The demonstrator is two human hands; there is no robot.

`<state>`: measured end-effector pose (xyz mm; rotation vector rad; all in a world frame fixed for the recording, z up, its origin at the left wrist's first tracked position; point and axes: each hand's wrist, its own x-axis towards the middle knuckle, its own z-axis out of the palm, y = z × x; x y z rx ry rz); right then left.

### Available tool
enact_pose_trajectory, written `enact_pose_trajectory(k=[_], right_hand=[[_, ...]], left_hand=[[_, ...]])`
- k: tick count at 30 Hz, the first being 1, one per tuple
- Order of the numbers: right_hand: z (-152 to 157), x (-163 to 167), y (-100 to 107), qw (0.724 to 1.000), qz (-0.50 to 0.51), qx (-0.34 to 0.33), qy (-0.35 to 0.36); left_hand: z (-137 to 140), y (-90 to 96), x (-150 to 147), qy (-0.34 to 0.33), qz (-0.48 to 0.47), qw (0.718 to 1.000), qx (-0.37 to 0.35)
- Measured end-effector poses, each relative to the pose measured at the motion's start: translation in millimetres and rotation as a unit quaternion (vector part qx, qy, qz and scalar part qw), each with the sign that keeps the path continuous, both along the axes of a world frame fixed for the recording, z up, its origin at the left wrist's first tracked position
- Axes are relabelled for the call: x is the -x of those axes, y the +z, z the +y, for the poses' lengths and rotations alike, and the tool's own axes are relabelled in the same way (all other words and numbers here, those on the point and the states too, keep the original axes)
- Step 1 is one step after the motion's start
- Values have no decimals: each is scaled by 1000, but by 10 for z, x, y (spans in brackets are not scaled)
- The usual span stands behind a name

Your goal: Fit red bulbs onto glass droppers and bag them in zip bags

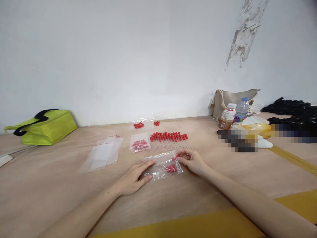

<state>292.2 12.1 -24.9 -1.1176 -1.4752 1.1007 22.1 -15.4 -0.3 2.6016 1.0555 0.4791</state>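
Observation:
A clear plastic zip bag (158, 172) lies flat on the table in front of me, with red-bulbed droppers (170, 168) inside it. My left hand (135, 177) rests at the bag's left end, thumb and fingers spread apart and touching the plastic. At the right end of the bag, my right hand (192, 160) pinches the red bulb of a dropper (175, 157), its thin clear stem pointing left along the bag. Just beyond, a row of droppers (169, 137) lies with red bulbs away from me. A filled bag (140, 143) sits left of that row.
Flat clear bags (104, 153) lie to the left. Farther back are a bag with red bulbs (138, 125) and loose red bulbs (157, 123). A lime-green bag (49, 127) stands far left; a drink bottle (227, 116) and a beige bag (220, 99) stand right, near black items (292, 107).

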Motion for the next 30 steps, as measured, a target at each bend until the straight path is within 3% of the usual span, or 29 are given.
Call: enact_pose_trajectory(k=[7,11,13,15,17,20,25,30], right_hand=[[38,59,-54,997,-48,-51,41],[65,25,-74,994,-77,-31,72],[158,-61,-53,994,-98,-39,32],[329,-197,-15,984,-148,-65,-69],[550,-357,36,953,-244,-35,-174],[866,-551,118,927,-287,-2,-241],[1155,-571,224,904,-335,58,-258],[1228,-451,320,903,-347,81,-239]], left_hand=[[-16,27,-19,-13,-4,1000,-2],[-4,21,-18,-21,3,1000,-7],[7,9,-11,-20,9,1000,-2],[18,-2,-4,-19,12,1000,5],[24,-6,1,-23,14,1000,8],[23,-4,5,-24,18,1000,10],[4,0,7,-18,21,1000,6],[-10,8,1,-17,18,1000,5]])
